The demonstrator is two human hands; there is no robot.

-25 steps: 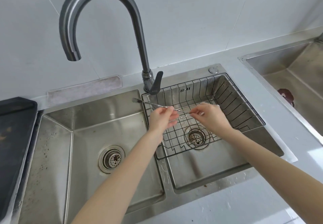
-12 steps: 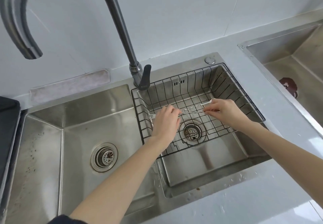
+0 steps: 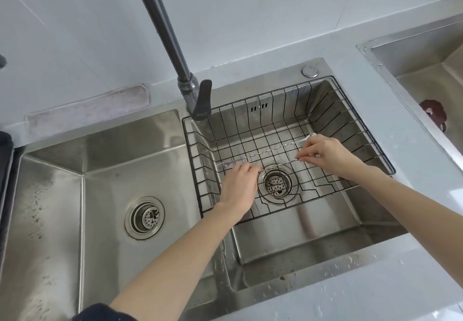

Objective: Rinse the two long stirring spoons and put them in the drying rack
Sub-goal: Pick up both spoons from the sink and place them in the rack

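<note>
A black wire drying rack point(image 3: 275, 93) sits in the right basin of the steel double sink. Two thin, long stirring spoons with twisted handles are low inside it. One spoon point(image 3: 273, 149) slants from the rack's left side up to its small bowl just above my right hand; I cannot tell whether a finger touches it. The other spoon point(image 3: 279, 164) spans the gap between my hands over the drain. My left hand point(image 3: 238, 185) pinches its left end and my right hand point(image 3: 330, 155) pinches its right end.
The dark faucet point(image 3: 162, 32) rises behind the rack's back left corner, its lever point(image 3: 203, 100) pointing down. No water runs. The left basin point(image 3: 100, 170) has a drain strainer point(image 3: 144, 218). A second sink point(image 3: 426, 70) with a dark red item point(image 3: 432, 112) lies to the right.
Both hands have carried the spoons from up near the faucet base down and right into the rack. One spoon now lies apart from the one still pinched between my hands.
</note>
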